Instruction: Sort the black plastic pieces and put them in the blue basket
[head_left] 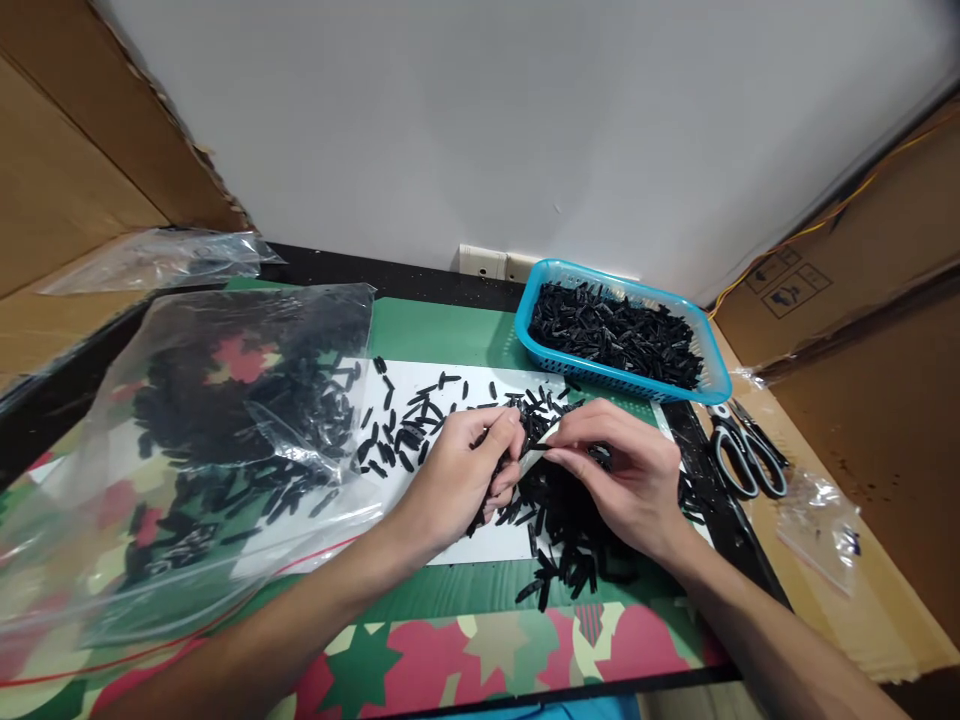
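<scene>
Black plastic pieces still heap between our hands, left hand and right hand pinching one together, while the blue basket sits partly filled.

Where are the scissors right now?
In the head view, the scissors lie at the table's right edge, just past the right hand and below the blue basket corner.

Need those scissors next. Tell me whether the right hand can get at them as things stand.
Probably yes. The scissors lie uncovered to the right of the right hand, nothing between them; that hand's fingertips, though, pinch a small pale piece together with the left hand.
</scene>
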